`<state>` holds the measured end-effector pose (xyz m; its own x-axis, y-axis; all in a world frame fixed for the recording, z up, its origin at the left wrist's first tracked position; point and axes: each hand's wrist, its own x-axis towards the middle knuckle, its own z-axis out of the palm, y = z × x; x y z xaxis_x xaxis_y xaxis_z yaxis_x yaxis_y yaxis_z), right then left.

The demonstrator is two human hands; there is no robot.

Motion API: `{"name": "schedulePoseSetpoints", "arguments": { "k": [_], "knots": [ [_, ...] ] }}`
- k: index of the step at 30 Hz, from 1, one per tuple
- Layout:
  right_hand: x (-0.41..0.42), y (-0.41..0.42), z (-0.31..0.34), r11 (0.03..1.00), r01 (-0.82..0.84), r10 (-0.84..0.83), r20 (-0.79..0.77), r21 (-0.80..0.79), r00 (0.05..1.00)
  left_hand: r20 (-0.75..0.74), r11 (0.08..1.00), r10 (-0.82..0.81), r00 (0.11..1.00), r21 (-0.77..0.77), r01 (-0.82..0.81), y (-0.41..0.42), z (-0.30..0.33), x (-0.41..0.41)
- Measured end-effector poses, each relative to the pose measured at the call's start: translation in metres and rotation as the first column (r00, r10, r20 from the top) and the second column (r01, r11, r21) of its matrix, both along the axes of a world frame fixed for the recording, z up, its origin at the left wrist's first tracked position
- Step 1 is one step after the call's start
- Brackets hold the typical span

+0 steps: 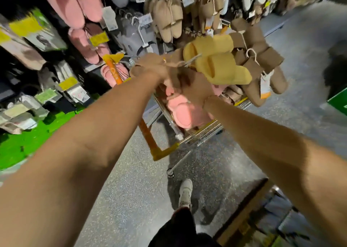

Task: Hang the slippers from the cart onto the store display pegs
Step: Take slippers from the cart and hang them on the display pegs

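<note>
Above one cart [170,150], two hands [150,67] [195,89] hold two yellow slippers [216,62].

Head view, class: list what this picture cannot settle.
- Grip of left hand and right hand: fingers motion-blurred, overlapping.
- Hook on the yellow slippers: blurred.
- Price tags: print too small and smeared.
- Cart contents: hidden by arms.
</note>
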<state>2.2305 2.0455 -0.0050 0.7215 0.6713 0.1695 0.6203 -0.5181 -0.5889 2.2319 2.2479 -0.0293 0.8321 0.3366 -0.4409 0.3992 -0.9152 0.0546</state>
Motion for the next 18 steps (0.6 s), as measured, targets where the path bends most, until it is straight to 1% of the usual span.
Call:
{"name": "schedulePoseSetpoints", "arguments": {
  "k": [1, 2, 3, 4, 5, 6, 7, 8, 9, 11, 12, 15, 18],
  "knots": [
    [0.022, -0.001, 0.009, 0.998, 0.052, -0.052, 0.019, 0.021, 0.998, 0.141, 0.998, 0.06, 0.988, -0.04, -0.055, -0.003, 0.009, 0.026],
    [0.043, -0.005, 0.018, 0.996, 0.086, -0.087, 0.05, 0.024, 0.995, 0.227, 0.998, 0.018, 0.974, -0.067, -0.003, -0.025, 0.033, 0.037],
    [0.064, -0.011, 0.029, 0.993, 0.121, -0.122, 0.103, 0.012, 0.987, 0.337, 0.996, -0.053, 0.94, -0.048, 0.074, -0.046, 0.053, 0.048],
    [0.087, -0.019, 0.037, 0.988, 0.153, -0.15, 0.15, -0.006, 0.977, 0.451, 0.992, -0.123, 0.884, 0.025, 0.126, -0.063, 0.064, 0.062],
    [0.105, -0.03, 0.05, 0.983, 0.183, -0.176, 0.176, -0.028, 0.969, 0.52, 0.99, -0.129, 0.844, 0.017, 0.141, -0.08, 0.074, 0.073],
    [0.127, -0.041, 0.06, 0.98, 0.196, -0.184, 0.198, -0.045, 0.963, 0.567, 0.992, -0.084, 0.819, -0.031, 0.123, -0.093, 0.084, 0.083],
    [0.149, -0.053, 0.068, 0.975, 0.209, -0.189, 0.211, -0.078, 0.959, 0.585, 0.994, -0.036, 0.81, -0.061, 0.089, -0.098, 0.084, 0.1],
    [0.169, -0.065, 0.077, 0.971, 0.21, -0.182, 0.217, -0.116, 0.959, 0.585, 0.997, -0.008, 0.811, -0.057, 0.051, -0.105, 0.087, 0.115],
    [0.189, -0.076, 0.085, 0.959, 0.215, -0.176, 0.206, -0.182, 0.962, 0.566, 0.999, -0.006, 0.825, -0.029, 0.027, -0.111, 0.089, 0.131],
    [0.232, -0.098, 0.095, 0.923, 0.188, -0.118, 0.218, -0.335, 0.969, 0.561, 0.999, -0.053, 0.826, 0.034, 0.041, -0.127, 0.097, 0.164],
    [0.255, -0.109, 0.097, 0.907, 0.182, -0.105, 0.215, -0.38, 0.971, 0.565, 0.998, -0.069, 0.822, 0.043, 0.055, -0.138, 0.103, 0.181],
    [0.331, -0.139, 0.095, 0.895, 0.202, -0.172, 0.11, -0.397, 0.979, 0.537, 0.998, -0.06, 0.842, 0.017, 0.06, -0.165, 0.111, 0.236],
    [0.407, -0.168, 0.084, 0.869, 0.15, -0.142, 0.053, -0.471, 0.988, 0.48, 1.0, -0.011, 0.877, 0.005, 0.01, -0.189, 0.11, 0.296]
  ]
}}
